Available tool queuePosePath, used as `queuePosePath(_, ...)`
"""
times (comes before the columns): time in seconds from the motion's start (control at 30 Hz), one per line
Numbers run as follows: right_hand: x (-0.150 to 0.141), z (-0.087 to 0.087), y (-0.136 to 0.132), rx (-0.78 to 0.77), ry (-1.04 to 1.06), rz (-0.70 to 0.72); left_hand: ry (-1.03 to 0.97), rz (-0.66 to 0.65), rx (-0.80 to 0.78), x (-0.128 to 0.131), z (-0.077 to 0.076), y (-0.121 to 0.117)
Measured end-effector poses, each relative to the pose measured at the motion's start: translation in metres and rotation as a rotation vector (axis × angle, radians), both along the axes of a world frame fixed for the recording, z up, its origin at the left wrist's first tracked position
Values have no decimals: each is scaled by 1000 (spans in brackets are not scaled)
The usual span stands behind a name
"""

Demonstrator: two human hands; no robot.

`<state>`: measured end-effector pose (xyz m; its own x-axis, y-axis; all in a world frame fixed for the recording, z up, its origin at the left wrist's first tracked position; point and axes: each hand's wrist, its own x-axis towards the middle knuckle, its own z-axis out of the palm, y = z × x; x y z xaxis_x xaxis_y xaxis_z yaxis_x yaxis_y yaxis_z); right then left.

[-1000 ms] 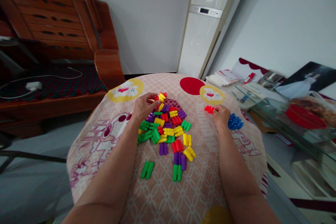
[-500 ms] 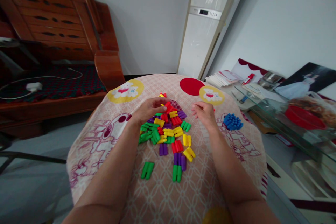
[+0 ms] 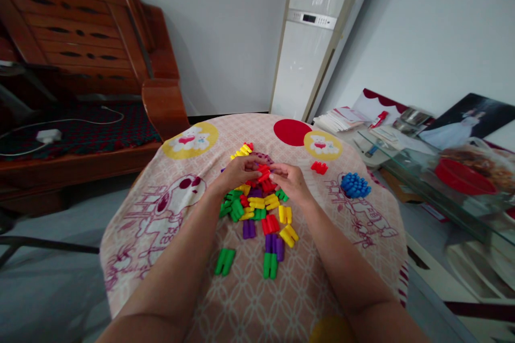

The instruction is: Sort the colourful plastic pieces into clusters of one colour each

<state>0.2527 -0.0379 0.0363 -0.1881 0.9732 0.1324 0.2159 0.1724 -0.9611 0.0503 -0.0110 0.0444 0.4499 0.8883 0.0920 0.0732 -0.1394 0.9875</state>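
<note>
Above the pile of coloured plastic building blocks, my left hand [image 3: 236,176] is closed, thumb and fingers pinching a red building block [image 3: 264,172]. My right hand [image 3: 293,182] meets it from the other side, its fingertips closed on the same red piece. Whether this is one block or more, I cannot tell. Under and in front of the hands lie green blocks [image 3: 233,207], yellow blocks [image 3: 256,202] and purple blocks [image 3: 249,229]. Some of the pile is hidden behind my hands.
To the right, a red block [image 3: 319,167] lies apart, near a cluster of blue blocks [image 3: 355,185]. A patterned cloth [image 3: 161,268] covers the round table. A glass shelf [image 3: 434,187] with a red bowl [image 3: 466,176] stands at the right, a wooden bench [image 3: 92,147] at the left.
My right hand has moved left, from beside the single red block to the red piece at my left hand. The red block at the right now shows fully.
</note>
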Motion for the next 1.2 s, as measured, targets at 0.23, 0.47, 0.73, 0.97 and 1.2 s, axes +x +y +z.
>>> queuePosePath(0.23,-3,1,-5,243,-303,7,74,26,49,2,-13,7)
queuePosePath(0.47,-2,-2,-2,201,-299,7,74,-6,51,3,-16,9)
queuePosePath(0.73,-4,15,-10,215,-512,101,8,-39,32,3,-14,7)
queuePosePath(0.97,-1,22,-11,233,-571,116,-3,-39,46,10,-14,5)
queuePosePath(1.2,65,32,11,46,-403,-318,-4,143,86,-1,2,0)
